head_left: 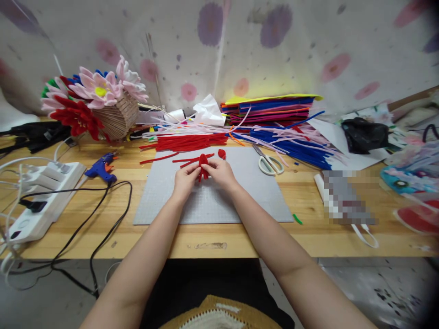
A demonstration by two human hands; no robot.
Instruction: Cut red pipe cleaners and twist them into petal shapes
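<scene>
Both hands meet over the grey cutting mat [212,205]. Between the fingertips of my left hand [187,178] and my right hand [219,171], a red pipe cleaner [203,161] is bent into a loop that stands up, its ends pointing down. Each hand pinches one side of it. Just beyond my right hand lies a small red coiled piece [222,154]. Loose red pipe cleaners [187,160] rest on the mat by my left hand, and a thick row of red pipe cleaners [192,142] lies past the mat's far edge.
Scissors [269,164] with pale handles lie at the mat's right corner. Blue pipe cleaners [305,148] spread behind them. On the left are a blue glue gun [101,167], a white power strip [44,201] with trailing cords, and a basket of fuzzy flowers [120,114].
</scene>
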